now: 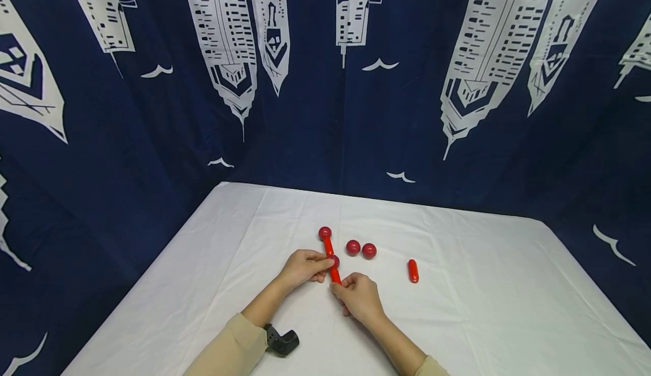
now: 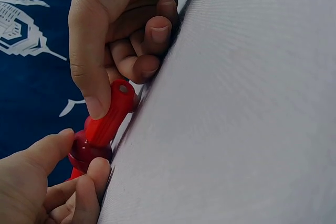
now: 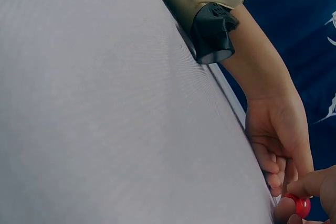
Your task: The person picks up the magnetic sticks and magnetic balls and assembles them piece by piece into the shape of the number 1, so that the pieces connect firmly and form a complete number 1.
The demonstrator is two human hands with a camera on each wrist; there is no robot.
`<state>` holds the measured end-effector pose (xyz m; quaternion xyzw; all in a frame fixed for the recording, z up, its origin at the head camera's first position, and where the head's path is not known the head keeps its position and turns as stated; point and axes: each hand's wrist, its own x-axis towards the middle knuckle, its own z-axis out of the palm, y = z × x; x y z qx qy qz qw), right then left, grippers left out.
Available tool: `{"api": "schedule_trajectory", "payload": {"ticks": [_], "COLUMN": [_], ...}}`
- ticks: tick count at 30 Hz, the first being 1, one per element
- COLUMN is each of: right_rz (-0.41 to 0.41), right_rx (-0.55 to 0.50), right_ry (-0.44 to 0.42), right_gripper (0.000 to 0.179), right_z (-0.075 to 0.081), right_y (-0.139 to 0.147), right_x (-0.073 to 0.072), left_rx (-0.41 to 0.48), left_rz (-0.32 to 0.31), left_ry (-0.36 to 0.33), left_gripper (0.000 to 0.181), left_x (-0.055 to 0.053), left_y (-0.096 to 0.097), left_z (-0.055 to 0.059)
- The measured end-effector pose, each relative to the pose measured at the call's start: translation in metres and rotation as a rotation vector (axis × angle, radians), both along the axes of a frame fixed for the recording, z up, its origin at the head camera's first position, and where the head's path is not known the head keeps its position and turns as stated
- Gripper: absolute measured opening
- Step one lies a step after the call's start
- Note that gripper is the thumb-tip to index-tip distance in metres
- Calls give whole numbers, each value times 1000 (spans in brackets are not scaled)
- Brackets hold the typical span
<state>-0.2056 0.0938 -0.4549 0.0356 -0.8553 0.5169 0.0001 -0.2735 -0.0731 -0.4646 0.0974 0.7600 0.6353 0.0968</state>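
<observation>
A chain of red balls and rods lies over the white table: a far ball [image 1: 325, 233], a rod [image 1: 328, 246] running from it, then a nearer ball [image 1: 335, 261] and a second rod [image 1: 334, 275]. My left hand [image 1: 303, 267] pinches the nearer ball between thumb and fingers. With thumb and forefinger my right hand [image 1: 362, 298] grips the second rod by its near end. In the left wrist view this red rod [image 2: 109, 120] meets the dark red ball [image 2: 90, 150], and a small grey disc shows at its free end.
Two loose red balls, one on the left [image 1: 353, 247] and one on the right [image 1: 369, 250], sit beyond the hands. Farther right lies a loose red rod [image 1: 413, 271]. A dark blue patterned curtain [image 1: 315, 138] hangs behind the white table [image 1: 483, 308]. A black device [image 1: 282, 342] is on the left wrist.
</observation>
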Motion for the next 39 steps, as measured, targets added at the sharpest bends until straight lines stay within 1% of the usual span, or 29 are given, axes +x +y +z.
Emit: {"api": "schedule_trajectory", "payload": {"ticks": [2, 5, 8, 10, 12, 15, 18, 25, 28, 33, 36, 39], "right_rz": [-7, -25, -48, -56, -62, -61, -61, -55, -51, -33, -23, -12], "right_rx": [-7, -25, -42, -49, -53, -60, -70, -75, -78, -75, -77, -80], "right_ry": [-1, -17, -26, -24, -25, -20, -22, -35, -35, -6, 2, 8], "right_gripper": [20, 22, 22, 23, 23, 25, 25, 23, 23, 21, 21, 22], "right_z": [-1, -3, -4, -5, -5, -6, -5, -7, -7, -8, -8, -8], "right_y": [0, 1, 1, 1, 1, 1, 1, 1, 1, 2, 2, 1], "right_x": [-1, -3, -4, -4, -5, -5, -5, -5, -6, -6, -6, -5], "left_rx": [-5, -19, -37, -47, -49, -49, -50, -59, -61, -48, -47, -53], "left_rz": [-13, -11, 15, 24, 12, -30, -45, 27, 47, 67, 75, 92], "left_ry": [8, 11, 3, -20, -52, -85, -89, -71, -68, -82, -58, -14], "left_gripper": [35, 34, 27, 23, 23, 26, 28, 29, 27, 27, 25, 22], "left_x": [0, -1, 1, 3, 5, 10, 13, 18, 19, 18, 19, 18], "left_y": [0, 0, 0, 1, 3, 6, 10, 17, 18, 19, 19, 19], "left_z": [1, 1, 1, 2, 5, 7, 9, 7, 7, 6, 6, 5]}}
